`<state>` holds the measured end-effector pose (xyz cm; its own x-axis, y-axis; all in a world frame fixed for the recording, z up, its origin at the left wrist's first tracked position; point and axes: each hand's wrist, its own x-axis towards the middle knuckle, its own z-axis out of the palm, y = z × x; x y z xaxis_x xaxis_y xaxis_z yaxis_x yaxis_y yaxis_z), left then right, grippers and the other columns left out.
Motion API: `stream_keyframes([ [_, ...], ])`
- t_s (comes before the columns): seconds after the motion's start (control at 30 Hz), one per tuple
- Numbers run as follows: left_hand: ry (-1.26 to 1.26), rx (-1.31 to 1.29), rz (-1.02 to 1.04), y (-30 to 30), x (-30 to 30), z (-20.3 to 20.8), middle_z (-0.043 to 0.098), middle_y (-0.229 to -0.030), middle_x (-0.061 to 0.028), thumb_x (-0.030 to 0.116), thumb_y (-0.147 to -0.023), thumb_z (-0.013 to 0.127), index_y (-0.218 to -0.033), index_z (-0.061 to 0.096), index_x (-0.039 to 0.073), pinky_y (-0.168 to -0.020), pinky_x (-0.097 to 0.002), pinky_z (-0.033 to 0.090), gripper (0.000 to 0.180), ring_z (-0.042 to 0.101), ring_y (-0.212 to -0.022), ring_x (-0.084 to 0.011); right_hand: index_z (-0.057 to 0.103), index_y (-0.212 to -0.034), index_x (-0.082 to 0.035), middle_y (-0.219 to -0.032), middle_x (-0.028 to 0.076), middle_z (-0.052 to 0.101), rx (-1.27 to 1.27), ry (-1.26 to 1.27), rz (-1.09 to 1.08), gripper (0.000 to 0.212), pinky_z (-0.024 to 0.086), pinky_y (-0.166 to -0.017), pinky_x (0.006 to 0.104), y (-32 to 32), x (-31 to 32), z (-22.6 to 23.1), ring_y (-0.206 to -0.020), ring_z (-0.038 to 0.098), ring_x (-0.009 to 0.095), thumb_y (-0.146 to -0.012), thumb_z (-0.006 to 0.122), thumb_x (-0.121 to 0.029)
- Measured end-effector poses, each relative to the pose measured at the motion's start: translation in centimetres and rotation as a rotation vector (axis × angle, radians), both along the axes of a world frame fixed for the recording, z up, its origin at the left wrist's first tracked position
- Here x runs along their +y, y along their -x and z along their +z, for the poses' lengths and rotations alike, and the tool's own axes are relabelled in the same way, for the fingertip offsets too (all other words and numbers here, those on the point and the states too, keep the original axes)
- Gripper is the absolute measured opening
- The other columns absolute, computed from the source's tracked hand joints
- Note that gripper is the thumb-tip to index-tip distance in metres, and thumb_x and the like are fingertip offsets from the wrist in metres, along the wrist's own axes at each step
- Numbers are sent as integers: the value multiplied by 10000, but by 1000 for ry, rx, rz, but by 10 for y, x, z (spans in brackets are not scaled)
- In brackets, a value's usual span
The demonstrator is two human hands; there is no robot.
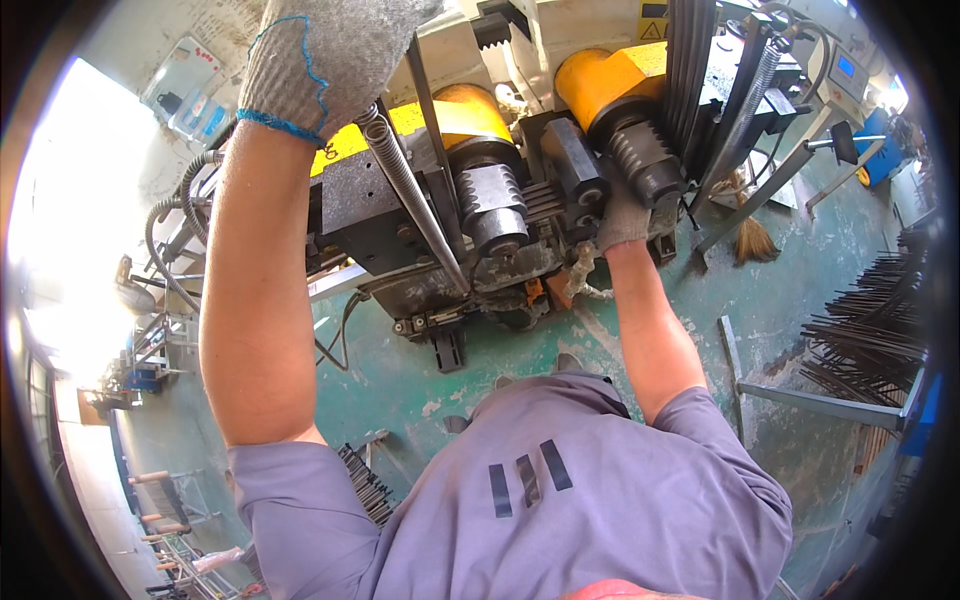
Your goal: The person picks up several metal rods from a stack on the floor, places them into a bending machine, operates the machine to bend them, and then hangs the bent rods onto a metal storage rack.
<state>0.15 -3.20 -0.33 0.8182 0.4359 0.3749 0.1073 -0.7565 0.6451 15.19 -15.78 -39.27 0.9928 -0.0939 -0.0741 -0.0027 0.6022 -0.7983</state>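
Note:
My left hand, in a grey knitted glove with a blue-edged cuff, is raised high at the upper left in front of the machine. Its fingers run past the top of the picture. My right hand, also gloved, reaches low into the machine beside a dark angular block and below the right ribbed metal roller. The block and roller hide its fingers, so what it holds cannot be seen. A matching ribbed roller sits to the left. Yellow housings stand behind both rollers.
A long coil spring slants down below my left hand. Cables loop at the left. A broom and a metal frame stand at the right, near a pile of thin dark rods. Green floor lies below.

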Motion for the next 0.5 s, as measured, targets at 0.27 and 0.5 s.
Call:
stream_keyframes([
  [0.27, -86, -85, -58, 8, 3, -12, 640, -946, -92, 109, -980, 656, -1043, 617, 26, -848, -363, 571, 112, 650, -879, -217, 653, -1321, -78, -1209, 53, 696, -45, 57, -12, 399, 576, -908, 350, -1, 2, -4, -1057, 686, 185, -941, 763, -129],
  [0.5, -27, -89, -80, 7, 9, -11, 640, -937, -76, 106, -976, 660, -1027, 615, 42, -842, -358, 567, 94, 647, -867, -206, 656, -1317, -66, -1214, 61, 698, 14, -14, 12, 399, 570, -925, 356, 4, 3, 4, -1063, 686, 196, -942, 767, -143],
])
